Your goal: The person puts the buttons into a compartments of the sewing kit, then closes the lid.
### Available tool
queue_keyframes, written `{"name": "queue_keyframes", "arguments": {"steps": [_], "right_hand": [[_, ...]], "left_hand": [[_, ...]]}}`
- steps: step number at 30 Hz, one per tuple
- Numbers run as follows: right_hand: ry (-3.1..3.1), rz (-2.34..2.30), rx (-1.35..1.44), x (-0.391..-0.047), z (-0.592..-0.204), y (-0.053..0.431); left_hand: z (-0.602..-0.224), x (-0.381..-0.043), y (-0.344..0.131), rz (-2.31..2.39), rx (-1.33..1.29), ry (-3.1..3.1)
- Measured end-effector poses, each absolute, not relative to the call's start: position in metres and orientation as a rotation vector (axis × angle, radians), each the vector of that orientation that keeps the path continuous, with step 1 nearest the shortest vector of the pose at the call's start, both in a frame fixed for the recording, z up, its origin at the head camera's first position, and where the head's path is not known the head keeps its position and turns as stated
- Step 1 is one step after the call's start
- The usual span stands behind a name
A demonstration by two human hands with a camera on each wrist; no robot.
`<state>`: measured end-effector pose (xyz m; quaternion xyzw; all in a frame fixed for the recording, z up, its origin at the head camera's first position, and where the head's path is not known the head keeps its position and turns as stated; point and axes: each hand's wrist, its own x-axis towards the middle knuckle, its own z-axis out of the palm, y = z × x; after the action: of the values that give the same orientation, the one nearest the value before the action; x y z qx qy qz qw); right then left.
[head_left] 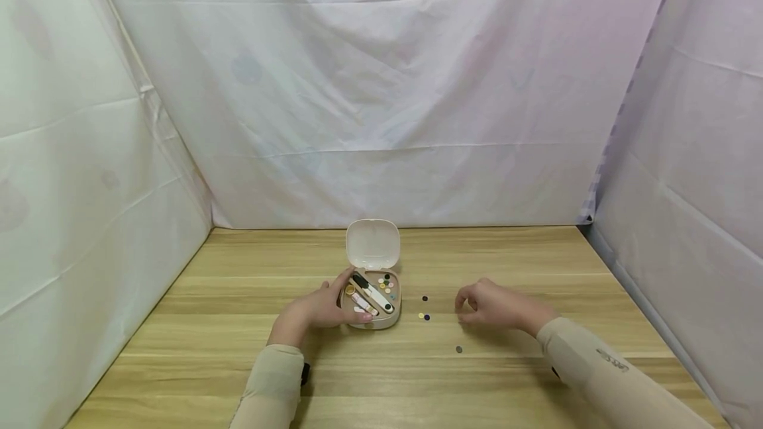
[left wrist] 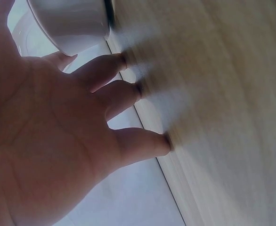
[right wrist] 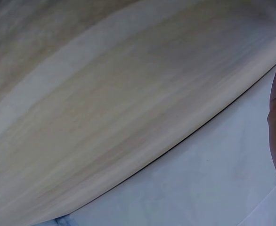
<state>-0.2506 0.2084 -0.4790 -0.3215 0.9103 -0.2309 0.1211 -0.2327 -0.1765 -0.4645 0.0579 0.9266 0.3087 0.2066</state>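
My left hand [head_left: 318, 306] holds the left side of an open white sewing box [head_left: 390, 322], its thumb at the front rim and its index finger at the back left. In the left wrist view the other fingers [left wrist: 145, 142] are spread, tips on the tabletop. Small scissors [head_left: 375, 295] with black and white parts lie in the middle compartment, and several coloured buttons [head_left: 389, 285] in the right one. My right hand [head_left: 495, 304] is low over the table, fingers bent, thumb near the index finger; whether anything is between them is too small to tell.
Between box and right hand lie a black button [head_left: 425, 298], a yellow button [head_left: 421, 316] and a dark blue button [head_left: 427, 317]. Nearer the front is a grey button [head_left: 459, 349]. The box's lid [head_left: 373, 243] stands upright. White cloth [head_left: 381, 85] surrounds the wooden table [head_left: 238, 336].
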Motion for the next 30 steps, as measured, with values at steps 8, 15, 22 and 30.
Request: {"name": "queue_keyframes", "arguments": {"steps": [8,15,22,30], "right_hand": [[2.641,-0.660,-0.888,-0.2471,-0.4819,0.2097],[2.645,-0.660,-0.940,-0.2466,-0.4824,0.2086],[2.660,-0.635,-0.941,-0.2474,-0.4836,0.2078],[2.667,-0.635,-0.919,-0.2467,-0.4841,0.2076]], "left_hand": [[-0.4647,-0.2317,-0.1772,0.856,0.157,2.582],[-0.4663,-0.2322,-0.1772,0.849,0.160,2.592],[-0.4663,-0.2319,-0.1770,0.863,0.162,2.589],[-0.4661,-0.2316,-0.1777,0.866,0.162,2.587]]}}
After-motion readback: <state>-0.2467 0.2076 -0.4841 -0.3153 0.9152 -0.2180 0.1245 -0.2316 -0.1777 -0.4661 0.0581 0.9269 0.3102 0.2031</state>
